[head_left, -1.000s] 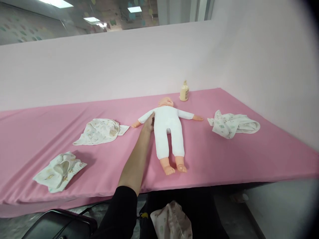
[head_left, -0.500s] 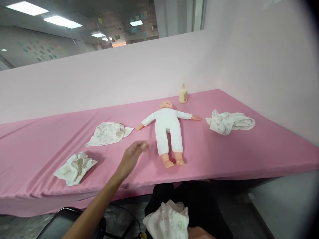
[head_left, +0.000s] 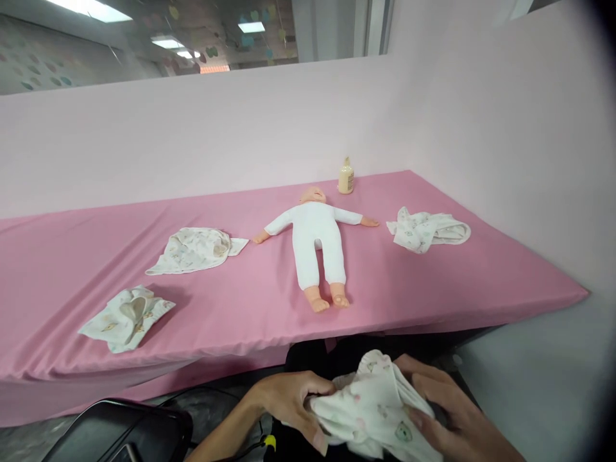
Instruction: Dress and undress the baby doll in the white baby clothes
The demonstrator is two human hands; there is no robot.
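Note:
Over my lap, in the head view, is a crumpled white printed cloth [head_left: 373, 407], possibly a small baby garment. My left hand [head_left: 293, 404] grips its left side between thumb and fingers. My right hand [head_left: 447, 407] holds the right side, fingers bent around the fabric. Beyond them on the table, a baby doll [head_left: 317, 244] in a white suit lies on its back with arms spread and feet towards me. Both hands are apart from the doll.
A pink sheet [head_left: 409, 289] covers the table. Crumpled printed cloths lie left [head_left: 195, 250], front left [head_left: 128, 317] and right [head_left: 428, 230] of the doll. A pump bottle [head_left: 346, 177] stands by the wall. A black chair [head_left: 120, 430] is at lower left.
My left hand has come down from above the table to the cloth on my lap and taken hold of it. The cloth is raised and my right hand shows more fully. The view has shifted slightly.

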